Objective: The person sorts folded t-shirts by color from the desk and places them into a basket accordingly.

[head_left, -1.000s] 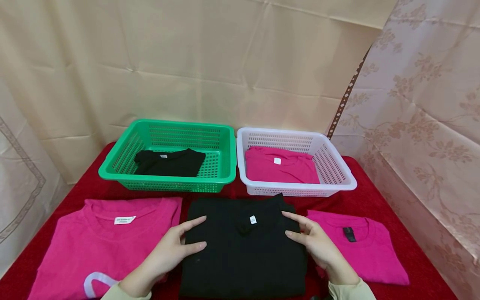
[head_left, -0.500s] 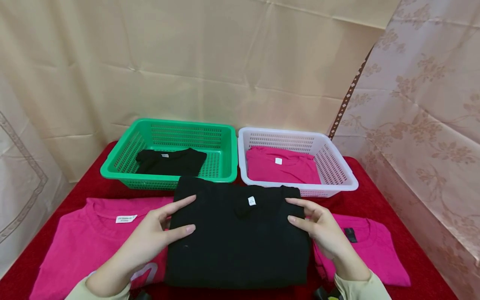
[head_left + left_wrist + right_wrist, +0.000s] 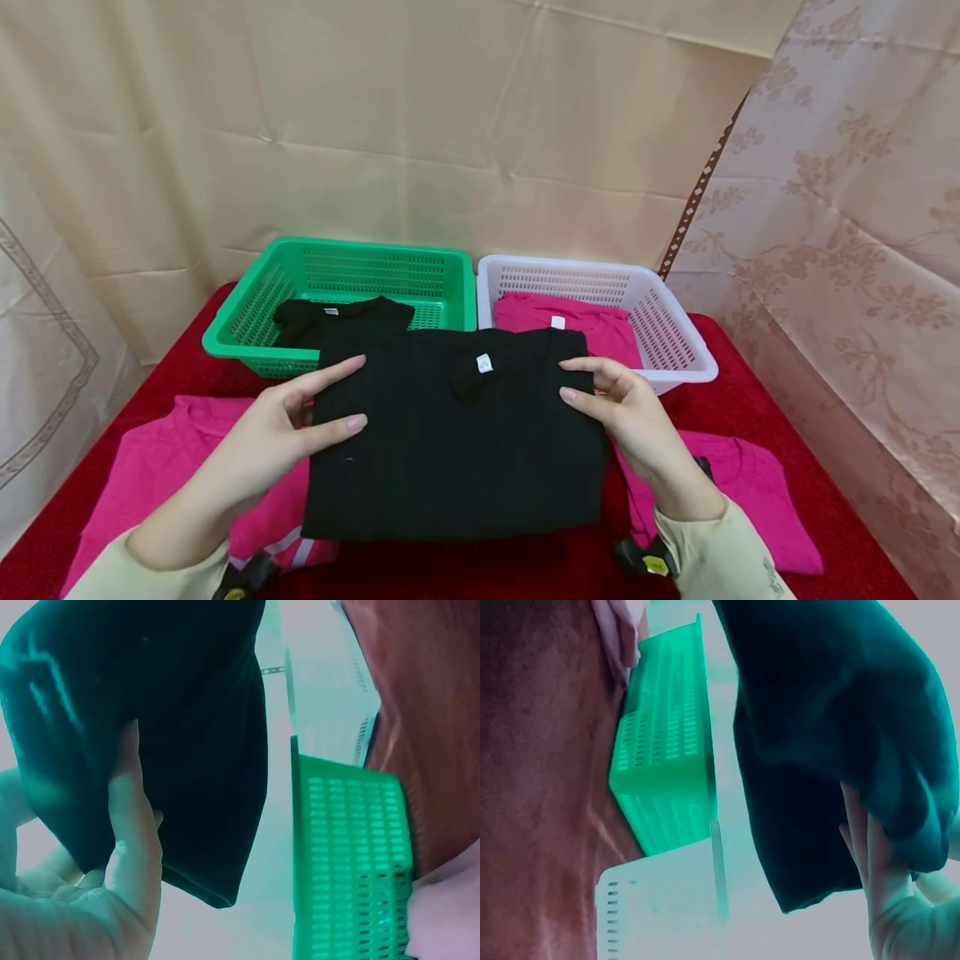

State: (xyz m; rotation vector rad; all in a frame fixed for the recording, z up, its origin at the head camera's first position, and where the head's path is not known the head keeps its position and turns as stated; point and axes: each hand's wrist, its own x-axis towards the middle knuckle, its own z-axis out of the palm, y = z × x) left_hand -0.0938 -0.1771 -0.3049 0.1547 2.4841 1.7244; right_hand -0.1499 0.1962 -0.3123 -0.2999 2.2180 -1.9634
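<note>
A folded black T-shirt (image 3: 457, 450) with a small white neck label is held up over the table between both hands. My left hand (image 3: 273, 425) grips its left side, thumb and index finger on the front and the other fingers behind. At the opposite side, my right hand (image 3: 630, 417) pinches the shirt in the same way. In both wrist views the cloth (image 3: 202, 757) hangs off the table, with its lower edge free. The shirt overlaps the front of the green basket (image 3: 262, 362) and part of the white basket (image 3: 686, 375) in the head view.
Another black shirt (image 3: 345, 315) lies in the green basket, and a pink shirt (image 3: 607, 329) in the white one. Folded pink shirts lie on the red tablecloth (image 3: 450, 575), one at left (image 3: 142, 483) and one at right (image 3: 750, 500). A beige curtain (image 3: 375, 125) hangs behind.
Both hands have lifted the black T-shirt from the table and moved it up, forward and somewhat left, toward the baskets. Baskets and pink shirts have stayed in place.
</note>
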